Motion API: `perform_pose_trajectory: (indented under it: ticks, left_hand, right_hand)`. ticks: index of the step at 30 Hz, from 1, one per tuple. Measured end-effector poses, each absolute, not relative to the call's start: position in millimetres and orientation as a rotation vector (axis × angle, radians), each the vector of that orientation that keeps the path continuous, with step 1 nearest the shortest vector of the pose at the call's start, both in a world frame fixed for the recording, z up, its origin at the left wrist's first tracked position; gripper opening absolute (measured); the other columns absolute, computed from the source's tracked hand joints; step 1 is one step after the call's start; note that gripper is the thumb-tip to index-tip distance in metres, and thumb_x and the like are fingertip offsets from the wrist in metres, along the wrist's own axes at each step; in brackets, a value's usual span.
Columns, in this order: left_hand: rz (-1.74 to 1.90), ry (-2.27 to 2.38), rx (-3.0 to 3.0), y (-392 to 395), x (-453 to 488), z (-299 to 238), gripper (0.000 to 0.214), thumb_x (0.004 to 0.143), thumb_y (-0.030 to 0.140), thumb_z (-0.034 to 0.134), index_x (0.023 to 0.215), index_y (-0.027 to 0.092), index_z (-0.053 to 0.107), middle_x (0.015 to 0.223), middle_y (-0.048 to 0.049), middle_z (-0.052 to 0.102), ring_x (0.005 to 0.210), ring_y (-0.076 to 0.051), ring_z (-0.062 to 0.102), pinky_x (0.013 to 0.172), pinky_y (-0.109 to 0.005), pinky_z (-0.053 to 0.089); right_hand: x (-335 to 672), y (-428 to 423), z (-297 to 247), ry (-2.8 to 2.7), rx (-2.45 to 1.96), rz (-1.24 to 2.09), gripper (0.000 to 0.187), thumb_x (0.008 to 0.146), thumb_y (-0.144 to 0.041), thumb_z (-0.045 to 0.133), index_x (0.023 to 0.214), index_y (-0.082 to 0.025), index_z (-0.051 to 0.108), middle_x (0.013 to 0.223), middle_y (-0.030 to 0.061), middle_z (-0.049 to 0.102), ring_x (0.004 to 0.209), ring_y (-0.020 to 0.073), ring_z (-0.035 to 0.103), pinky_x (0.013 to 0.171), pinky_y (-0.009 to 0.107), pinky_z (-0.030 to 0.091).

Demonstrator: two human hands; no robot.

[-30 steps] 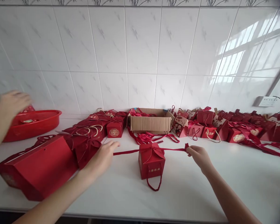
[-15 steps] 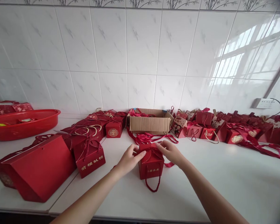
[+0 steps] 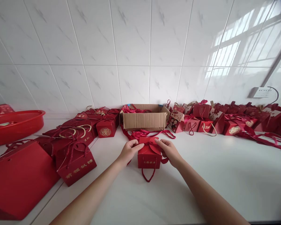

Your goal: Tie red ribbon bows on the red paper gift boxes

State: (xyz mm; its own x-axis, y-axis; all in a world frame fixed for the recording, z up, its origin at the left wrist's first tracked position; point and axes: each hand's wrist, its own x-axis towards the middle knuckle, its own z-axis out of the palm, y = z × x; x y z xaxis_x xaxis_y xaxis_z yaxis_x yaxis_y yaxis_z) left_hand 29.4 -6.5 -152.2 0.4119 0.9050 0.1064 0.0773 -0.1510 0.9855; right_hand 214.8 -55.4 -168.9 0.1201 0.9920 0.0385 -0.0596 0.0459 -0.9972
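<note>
A small red gift box (image 3: 149, 160) with gold lettering stands upright on the white table in front of me, its curved top flaps folded inward. A red cord handle (image 3: 148, 179) hangs in a loop down its front. My left hand (image 3: 130, 150) pinches the box's upper left edge, thumb on the top flap. On the opposite side, my right hand (image 3: 169, 152) grips the upper right edge, thumb on top and fingers behind the flap. Red ribbon (image 3: 144, 134) lies behind the box, and some shows beside each hand.
Behind stands an open cardboard box (image 3: 144, 121) holding red ribbon. More red gift boxes (image 3: 76, 164) crowd the left, near a red plastic basin (image 3: 25, 126). A row of decorated boxes (image 3: 202, 120) lines the tiled wall at right, where a power strip (image 3: 259, 92) is mounted.
The camera view has tilted down and shifted. My right fingers have moved down the box's right side; my left thumb stays on the top. The flaps look flatter now.
</note>
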Motion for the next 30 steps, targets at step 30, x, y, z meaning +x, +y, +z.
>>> perform_pose_trajectory:
  ticks: [30]
  left_hand:
    - [1.012, 0.766, 1.227, -30.4, 25.7, -145.5, 0.04, 0.058, 0.026, 0.08, 0.062, 0.018, 0.042, 0.063, 0.0055, 0.061, 0.059, -0.01, 0.058, 0.059, -0.021, 0.046]
  right_hand:
    - [216.9, -68.1, -162.7, -1.112, -1.128, 1.237, 0.049, 0.067, -0.048, 0.075, 0.061, -0.018, 0.036, 0.05, -0.0083, 0.034, 0.042, 0.0025, 0.022, 0.038, 0.018, 0.012]
